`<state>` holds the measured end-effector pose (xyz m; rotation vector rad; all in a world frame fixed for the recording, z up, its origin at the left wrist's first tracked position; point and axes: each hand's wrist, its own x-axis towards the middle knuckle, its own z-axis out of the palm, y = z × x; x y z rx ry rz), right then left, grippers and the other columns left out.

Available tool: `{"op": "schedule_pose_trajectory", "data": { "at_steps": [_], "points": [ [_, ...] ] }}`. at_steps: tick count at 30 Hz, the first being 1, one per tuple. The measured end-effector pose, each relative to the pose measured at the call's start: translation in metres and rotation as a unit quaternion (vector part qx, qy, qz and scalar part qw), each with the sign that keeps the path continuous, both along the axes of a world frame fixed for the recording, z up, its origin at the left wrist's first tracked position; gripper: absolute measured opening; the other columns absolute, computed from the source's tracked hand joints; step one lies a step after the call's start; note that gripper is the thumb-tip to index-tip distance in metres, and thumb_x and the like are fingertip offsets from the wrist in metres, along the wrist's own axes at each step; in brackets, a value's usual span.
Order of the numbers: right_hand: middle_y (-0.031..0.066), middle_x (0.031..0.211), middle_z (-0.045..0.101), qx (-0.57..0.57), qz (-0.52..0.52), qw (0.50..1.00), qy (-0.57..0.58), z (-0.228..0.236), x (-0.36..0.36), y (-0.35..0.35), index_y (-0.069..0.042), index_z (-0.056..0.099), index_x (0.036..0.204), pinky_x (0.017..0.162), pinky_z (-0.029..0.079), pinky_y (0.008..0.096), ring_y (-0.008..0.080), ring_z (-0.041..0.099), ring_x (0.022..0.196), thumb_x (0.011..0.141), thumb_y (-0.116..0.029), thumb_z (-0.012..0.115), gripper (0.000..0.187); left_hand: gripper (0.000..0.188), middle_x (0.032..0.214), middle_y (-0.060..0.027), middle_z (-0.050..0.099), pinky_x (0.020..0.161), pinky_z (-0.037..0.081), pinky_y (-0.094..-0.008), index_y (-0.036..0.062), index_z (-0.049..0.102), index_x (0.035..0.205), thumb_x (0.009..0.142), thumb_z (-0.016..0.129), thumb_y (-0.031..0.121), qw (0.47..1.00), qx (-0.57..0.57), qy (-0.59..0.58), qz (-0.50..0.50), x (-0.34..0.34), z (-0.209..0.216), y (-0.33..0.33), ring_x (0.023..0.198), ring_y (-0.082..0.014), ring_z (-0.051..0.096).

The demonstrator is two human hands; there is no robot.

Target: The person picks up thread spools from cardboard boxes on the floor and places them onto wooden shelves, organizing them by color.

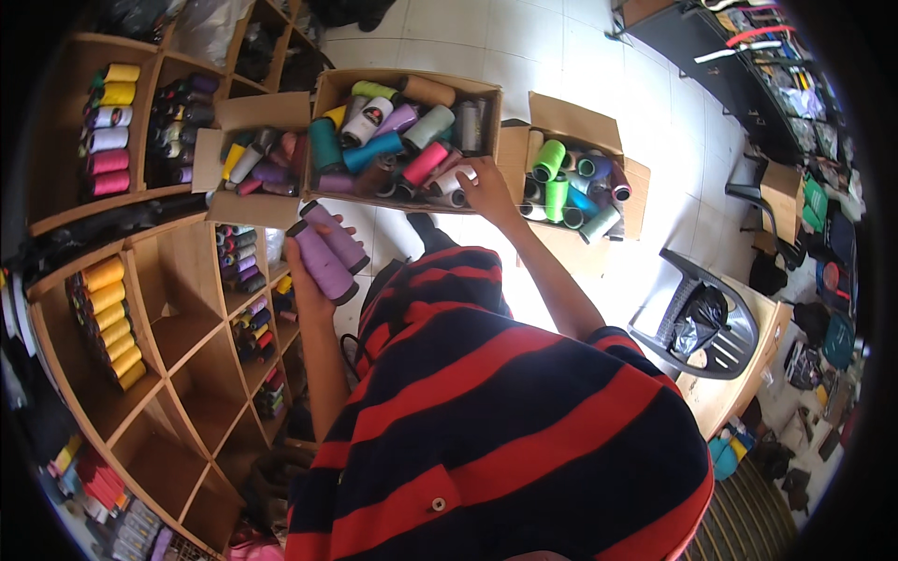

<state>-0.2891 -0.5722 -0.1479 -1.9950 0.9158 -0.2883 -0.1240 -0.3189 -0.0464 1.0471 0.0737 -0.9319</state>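
Note:
Two purple thread spools (325, 266) with dark ends lie side by side in my left hand (307, 288), its fingers wrapped round them, just in front of the boxes. My right hand (488, 189) reaches over the near right corner of a large cardboard box (412, 203). Its thumb and fingers are closed on a white thread spool (451, 181) in there. Around that spool lie thread spools of many colours, among them a pink spool (426, 164), a blue spool (372, 151) and a teal spool (325, 145). Part of the white spool is hidden by my fingers.
Smaller open boxes of spools flank the large one: a left box (257, 208) and a right box (572, 114). Wooden cubby shelves (168, 379) run along my left, some holding spools in rows. To the right stands a grey plastic chair (739, 341) with a black bag on it.

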Motion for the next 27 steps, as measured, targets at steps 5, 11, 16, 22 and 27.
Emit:
{"op": "schedule_pose_trajectory", "data": {
  "at_steps": [5, 11, 16, 22, 27],
  "points": [
    [0.0185, 0.101, 0.055, -0.059, -0.047, 0.997, 0.024, -0.030, -0.034, -0.019, -0.003, 0.062, 0.109, 0.072, 0.050, 0.0372, 0.0285, 0.062, 0.076, 0.087, -0.020, 0.062, 0.028, 0.059, 0.125, -0.0200, 0.051, 0.088, 0.051, -0.0545, 0.0079, 0.052, 0.109, 0.093, 0.036, 0.062, 1.000, 0.006, 0.012, 0.008, 0.005, -0.001, -0.005, 0.109, -0.0366, 0.057],
    [0.0179, 0.101, 0.056, -0.053, -0.045, 0.998, 0.010, -0.037, -0.046, -0.018, -0.003, 0.062, 0.108, 0.070, 0.050, 0.0365, 0.0266, 0.062, 0.076, 0.086, -0.017, 0.063, 0.026, 0.063, 0.125, -0.0195, 0.053, 0.090, 0.051, -0.0521, 0.0058, 0.050, 0.117, 0.093, 0.034, 0.062, 0.999, 0.033, -0.006, -0.025, 0.007, 0.006, -0.024, 0.109, -0.0356, 0.057],
    [0.0172, 0.094, 0.058, -0.075, -0.200, 0.976, 0.037, -0.026, -0.057, -0.031, -0.004, 0.063, 0.100, 0.066, 0.050, 0.0391, 0.0296, 0.063, 0.069, 0.084, -0.014, 0.062, 0.019, 0.063, 0.125, -0.0198, 0.053, 0.090, 0.051, -0.0512, 0.0059, 0.050, 0.121, 0.093, 0.035, 0.061, 0.999, 0.029, -0.014, -0.042, 0.008, 0.011, -0.033, 0.109, -0.0359, 0.057],
    [0.0204, 0.099, 0.055, -0.139, -0.333, 0.931, 0.054, -0.031, -0.103, -0.055, -0.006, 0.060, 0.097, 0.071, 0.048, 0.0493, 0.0416, 0.059, 0.083, 0.083, -0.014, 0.057, 0.016, 0.063, 0.128, -0.0194, 0.050, 0.092, 0.049, -0.0522, 0.0070, 0.050, 0.121, 0.093, 0.036, 0.062, 0.996, 0.031, 0.005, -0.085, 0.014, -0.003, -0.043, 0.111, -0.0360, 0.056],
    [0.0194, 0.098, 0.055, -0.175, -0.395, 0.894, 0.120, -0.039, -0.145, -0.061, -0.007, 0.061, 0.096, 0.069, 0.049, 0.0498, 0.0416, 0.060, 0.085, 0.083, -0.013, 0.056, 0.016, 0.064, 0.129, -0.0180, 0.050, 0.092, 0.049, -0.0513, 0.0070, 0.049, 0.122, 0.093, 0.036, 0.062, 0.991, 0.043, 0.012, -0.128, 0.014, -0.002, -0.061, 0.112, -0.0349, 0.056]
  ]
}}
